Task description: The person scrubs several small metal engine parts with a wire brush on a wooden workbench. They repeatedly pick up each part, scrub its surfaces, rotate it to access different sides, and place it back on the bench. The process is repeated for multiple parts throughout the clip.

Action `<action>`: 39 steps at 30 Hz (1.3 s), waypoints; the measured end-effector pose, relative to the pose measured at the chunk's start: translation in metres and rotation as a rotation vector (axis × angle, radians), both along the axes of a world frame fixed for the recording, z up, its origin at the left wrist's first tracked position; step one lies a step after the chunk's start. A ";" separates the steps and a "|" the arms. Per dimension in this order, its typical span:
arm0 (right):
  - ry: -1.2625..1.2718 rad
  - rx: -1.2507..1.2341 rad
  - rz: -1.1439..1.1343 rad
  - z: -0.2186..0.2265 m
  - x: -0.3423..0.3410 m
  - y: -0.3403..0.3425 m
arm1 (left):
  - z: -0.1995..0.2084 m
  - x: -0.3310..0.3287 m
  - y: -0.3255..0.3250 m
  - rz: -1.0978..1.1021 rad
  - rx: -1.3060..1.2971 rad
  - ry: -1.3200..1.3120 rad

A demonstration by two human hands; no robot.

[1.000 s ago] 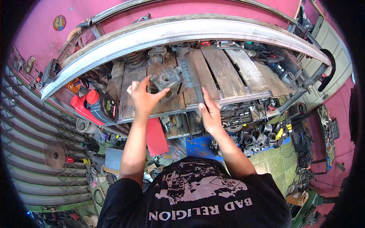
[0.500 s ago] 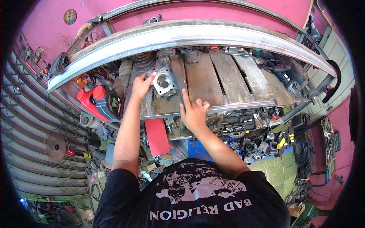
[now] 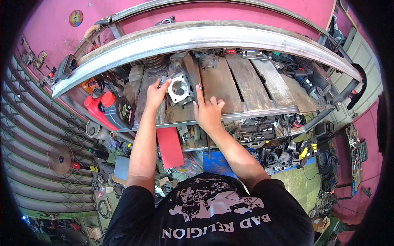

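Note:
A silvery engine cylinder head (image 3: 179,91) with a pale flat face and a round recess lies on the wooden bench, left of its middle. My left hand (image 3: 156,93) grips its left edge, with the thumb over the rim; the other fingers are partly hidden. To the right of the part, my right hand (image 3: 209,111) is held with the index finger stretched forward and the thumb apart. The remaining fingers are loosely bent, and nothing shows in this hand. The index fingertip is beside the part's right side; I cannot tell whether it touches.
A metal-framed plank bench (image 3: 223,84) spans the view, under a pale metal rail (image 3: 197,39). Dark finned engine parts (image 3: 155,65) stand behind. At left are oil bottles (image 3: 119,110). A red panel (image 3: 170,147) hangs below; loose metal parts (image 3: 279,158) crowd the lower right.
The cylinder head has shifted slightly to the right, with my left hand on it. My right hand has moved a little left and forward, nearer to the part.

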State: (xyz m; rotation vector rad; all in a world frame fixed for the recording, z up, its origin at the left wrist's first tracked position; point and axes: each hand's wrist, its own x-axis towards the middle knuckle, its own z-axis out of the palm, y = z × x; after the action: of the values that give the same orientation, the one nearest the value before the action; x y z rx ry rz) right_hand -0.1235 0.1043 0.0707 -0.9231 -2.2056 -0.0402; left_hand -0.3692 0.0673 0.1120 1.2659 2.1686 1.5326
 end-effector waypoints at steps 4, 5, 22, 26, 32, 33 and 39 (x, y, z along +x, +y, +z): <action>0.060 0.093 0.078 -0.050 0.015 -0.030 | 0.002 0.008 0.001 -0.021 -0.015 -0.063; 0.016 0.082 0.139 -0.057 0.019 -0.041 | -0.002 0.003 0.000 0.004 -0.001 -0.038; 0.054 -0.003 -0.004 -0.037 0.016 -0.036 | 0.010 0.006 -0.005 -0.142 -0.023 -0.408; 0.004 0.051 0.205 -0.058 0.021 -0.060 | -0.001 0.012 0.002 0.008 0.042 -0.365; 0.116 -0.034 0.075 -0.049 0.029 -0.048 | -0.008 0.002 0.007 -0.053 0.114 -0.312; 0.131 0.053 0.141 -0.051 0.028 -0.053 | -0.013 0.000 0.008 -0.002 0.119 -0.300; 0.024 -0.175 0.048 -0.031 0.045 -0.042 | -0.009 0.010 0.000 0.013 0.117 -0.314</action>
State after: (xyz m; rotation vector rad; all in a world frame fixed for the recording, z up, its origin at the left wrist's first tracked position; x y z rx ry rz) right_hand -0.0789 0.0621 0.0394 -0.9599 -2.2347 0.1879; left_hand -0.3590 0.0677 0.1031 0.9643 1.9169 1.7514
